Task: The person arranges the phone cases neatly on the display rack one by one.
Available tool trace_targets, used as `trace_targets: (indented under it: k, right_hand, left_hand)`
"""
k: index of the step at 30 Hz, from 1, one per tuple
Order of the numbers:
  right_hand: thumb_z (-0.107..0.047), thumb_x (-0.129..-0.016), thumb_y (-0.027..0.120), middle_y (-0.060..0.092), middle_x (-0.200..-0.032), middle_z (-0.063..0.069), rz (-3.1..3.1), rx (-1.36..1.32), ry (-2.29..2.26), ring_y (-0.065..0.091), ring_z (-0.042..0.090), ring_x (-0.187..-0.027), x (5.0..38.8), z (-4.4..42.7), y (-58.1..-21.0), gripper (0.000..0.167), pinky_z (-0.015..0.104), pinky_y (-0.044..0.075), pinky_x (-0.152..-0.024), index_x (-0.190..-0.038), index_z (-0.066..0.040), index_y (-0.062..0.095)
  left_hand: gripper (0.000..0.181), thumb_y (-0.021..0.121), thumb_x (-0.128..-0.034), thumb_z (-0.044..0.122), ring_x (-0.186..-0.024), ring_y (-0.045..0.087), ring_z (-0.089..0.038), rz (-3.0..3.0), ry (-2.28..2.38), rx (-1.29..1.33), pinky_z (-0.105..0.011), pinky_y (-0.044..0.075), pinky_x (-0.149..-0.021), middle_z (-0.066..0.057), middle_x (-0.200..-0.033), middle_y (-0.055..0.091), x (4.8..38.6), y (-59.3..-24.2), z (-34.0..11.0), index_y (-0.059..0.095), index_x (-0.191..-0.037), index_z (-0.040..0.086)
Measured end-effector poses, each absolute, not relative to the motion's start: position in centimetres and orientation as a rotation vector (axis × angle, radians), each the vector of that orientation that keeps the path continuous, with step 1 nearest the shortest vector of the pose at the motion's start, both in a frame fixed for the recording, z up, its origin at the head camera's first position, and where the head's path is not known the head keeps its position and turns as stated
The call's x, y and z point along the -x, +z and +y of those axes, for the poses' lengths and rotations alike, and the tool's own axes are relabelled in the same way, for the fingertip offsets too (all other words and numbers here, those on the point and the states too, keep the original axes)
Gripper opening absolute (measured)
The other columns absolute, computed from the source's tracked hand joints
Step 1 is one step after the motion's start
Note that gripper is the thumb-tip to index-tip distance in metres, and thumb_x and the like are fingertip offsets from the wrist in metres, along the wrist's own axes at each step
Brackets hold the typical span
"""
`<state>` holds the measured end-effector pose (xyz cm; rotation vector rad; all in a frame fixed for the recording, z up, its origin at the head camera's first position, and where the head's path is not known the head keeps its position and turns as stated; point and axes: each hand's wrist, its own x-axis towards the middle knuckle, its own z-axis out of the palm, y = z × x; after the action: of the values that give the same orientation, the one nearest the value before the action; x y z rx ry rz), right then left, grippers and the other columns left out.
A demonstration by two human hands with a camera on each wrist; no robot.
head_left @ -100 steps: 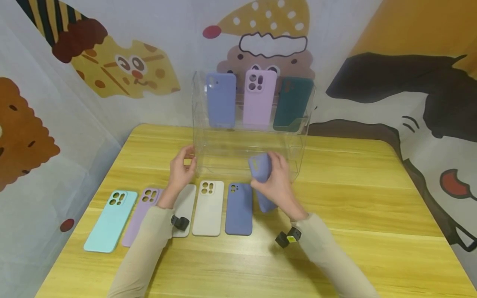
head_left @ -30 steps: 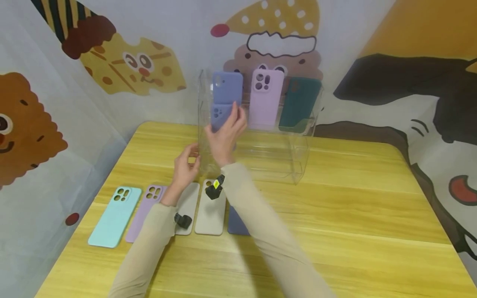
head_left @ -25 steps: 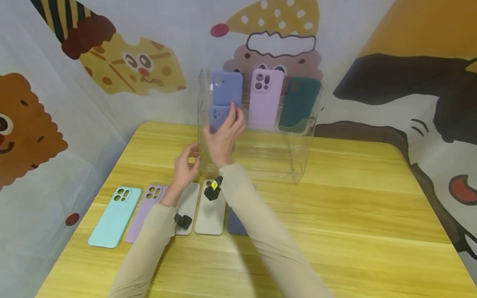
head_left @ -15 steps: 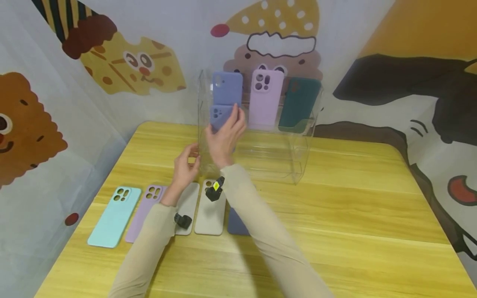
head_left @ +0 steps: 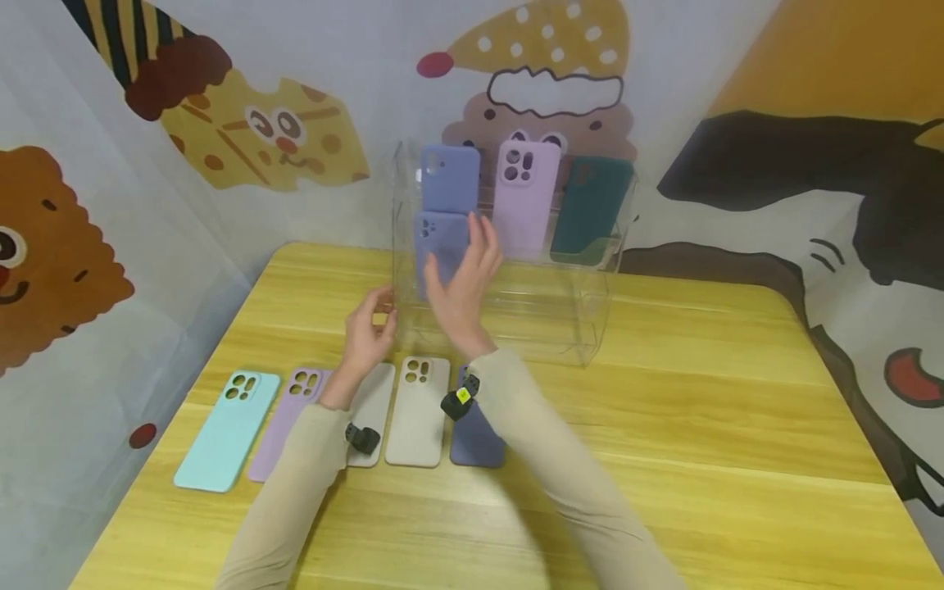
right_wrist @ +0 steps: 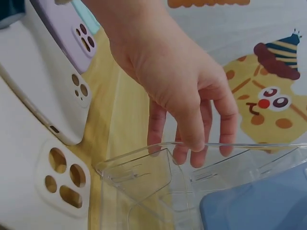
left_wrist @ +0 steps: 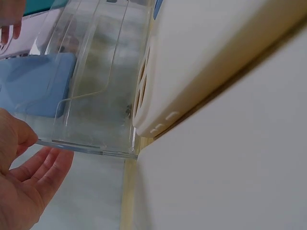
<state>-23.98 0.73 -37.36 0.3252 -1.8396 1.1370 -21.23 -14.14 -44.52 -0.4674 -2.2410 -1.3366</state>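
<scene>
Upper centre, lower tier: periwinkle, rectangular, silicone-looking phone case (head_left: 447, 236) leaning in the clear, stepped plastic rack (head_left: 542, 315) my left hand (head_left: 366, 332) pinches; my spread, empty right hand (head_left: 465, 287) could brush it over.

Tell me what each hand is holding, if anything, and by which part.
Left hand pinches the clear rack by its left side wall; right hand grips nothing.
</scene>
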Motion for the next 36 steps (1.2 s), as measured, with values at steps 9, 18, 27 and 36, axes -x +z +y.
trace_targets:
  k: [9,18,27,36]
  right_hand:
    - [-0.012,-0.081,0.063,0.03,-0.137,0.023,-1.929,-0.386,1.219,0.027,0.031,-0.13,21.5,2.6,-38.1,0.065,0.04,0.025,-0.112,-0.135,0.007,0.033]
    - [-0.015,-0.081,0.064,0.033,-0.134,0.026,-2.031,-0.434,1.228,0.031,0.035,-0.126,19.2,3.9,-39.7,0.065,0.046,0.029,-0.109,-0.134,0.007,0.034]
    - [-0.015,-0.081,0.065,0.033,-0.135,0.027,-2.108,-0.457,1.262,0.031,0.038,-0.127,17.5,5.3,-41.7,0.066,0.049,0.027,-0.11,-0.133,0.01,0.034]
    - [-0.017,-0.079,0.069,0.034,-0.133,0.027,-2.233,-0.456,1.258,0.031,0.038,-0.123,15.6,6.7,-43.3,0.07,0.053,0.032,-0.103,-0.134,0.008,0.033]
  left_hand:
    - [0.038,0.056,-0.0812,-0.015,-0.084,0.062,-0.037,-2.247,-1.337,0.453,-0.04,0.06,-0.06,-0.028,-0.102,0.061,21.2,-44.5,-14.1,0.052,-0.118,-0.011]
    - [0.037,0.056,-0.0815,-0.015,-0.083,0.062,-0.038,-2.233,-1.333,0.471,-0.04,0.06,-0.059,-0.029,-0.101,0.061,21.3,-44.6,-14.1,0.052,-0.118,-0.01]
    - [0.037,0.056,-0.0814,-0.015,-0.083,0.062,-0.038,-2.224,-1.332,0.475,-0.04,0.06,-0.06,-0.028,-0.101,0.061,21.3,-44.5,-14.1,0.052,-0.118,-0.011]
    - [0.036,0.056,-0.0815,-0.014,-0.083,0.063,-0.039,-2.218,-1.329,0.487,-0.041,0.06,-0.059,-0.029,-0.101,0.061,21.2,-44.4,-14.1,0.052,-0.117,-0.012]
